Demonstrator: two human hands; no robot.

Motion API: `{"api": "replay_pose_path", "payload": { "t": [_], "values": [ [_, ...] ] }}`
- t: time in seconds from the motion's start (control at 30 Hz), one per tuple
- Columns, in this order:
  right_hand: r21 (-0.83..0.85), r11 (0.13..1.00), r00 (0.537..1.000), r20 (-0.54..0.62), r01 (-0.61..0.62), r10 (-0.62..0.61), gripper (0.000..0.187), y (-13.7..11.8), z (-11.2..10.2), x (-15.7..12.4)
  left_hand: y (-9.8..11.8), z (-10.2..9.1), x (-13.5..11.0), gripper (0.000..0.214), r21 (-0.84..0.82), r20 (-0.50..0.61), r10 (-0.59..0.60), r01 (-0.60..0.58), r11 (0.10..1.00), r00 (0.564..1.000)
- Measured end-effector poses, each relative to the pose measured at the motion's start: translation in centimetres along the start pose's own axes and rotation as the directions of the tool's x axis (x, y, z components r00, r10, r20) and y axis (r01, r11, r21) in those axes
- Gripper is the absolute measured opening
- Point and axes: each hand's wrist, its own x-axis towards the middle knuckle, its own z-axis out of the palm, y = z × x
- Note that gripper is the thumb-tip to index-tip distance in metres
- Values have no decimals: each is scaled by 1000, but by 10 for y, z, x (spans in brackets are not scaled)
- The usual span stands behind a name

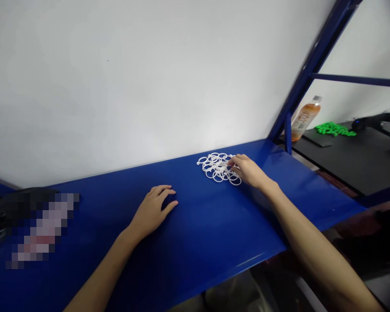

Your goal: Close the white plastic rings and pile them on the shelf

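A loose pile of thin white rings [218, 167], some with small knobs on them, lies on the blue tabletop [195, 242] close to the wall. My right hand [245, 168] is over the right side of this pile, its thumb and fingertips drawn together at the rings. Whether a ring is between those fingertips I cannot make out. To the left of the pile, my left hand [156, 206] rests on the tabletop with its fingers apart and nothing in it.
A black bag-like object [29, 197] and a blurred-out patch are at the left end. Beyond the blue frame post [290, 99], a black table [344, 160] holds a bottle of amber drink [307, 118], a heap of green pieces [334, 128] and a dark flat object [316, 138].
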Motion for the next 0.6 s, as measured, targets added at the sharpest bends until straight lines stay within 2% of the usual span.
{"api": "replay_pose_path", "payload": {
  "t": [0.17, 0.3, 0.4, 0.5, 0.6],
  "values": [
    [-32, 999, 994, -100, -38, 35, 18, -2, -1, 0, 2, -1, 0, 29, 3, -3, 8, -8, 1000, 1000],
    [-35, 998, 985, -167, -47, 41, 40, -6, 11, 4, 3, -1, 0, 29, 10, 7, -3, 3, 1000, 1000],
    [-54, 995, 992, -100, -82, 76, 61, -6, 26, 9, 4, -1, 0, 29, 12, 7, -11, 11, 1000, 1000],
    [-44, 993, 994, 25, -110, 111, 69, -6, 37, 10, 4, 0, 0, 29, 17, 9, -8, 8, 1000, 1000],
    [-28, 996, 990, 103, -89, 91, 76, -14, 40, 8, 4, 1, 0, 30, 28, 6, 5, -5, 1000, 1000]
  ]
}}
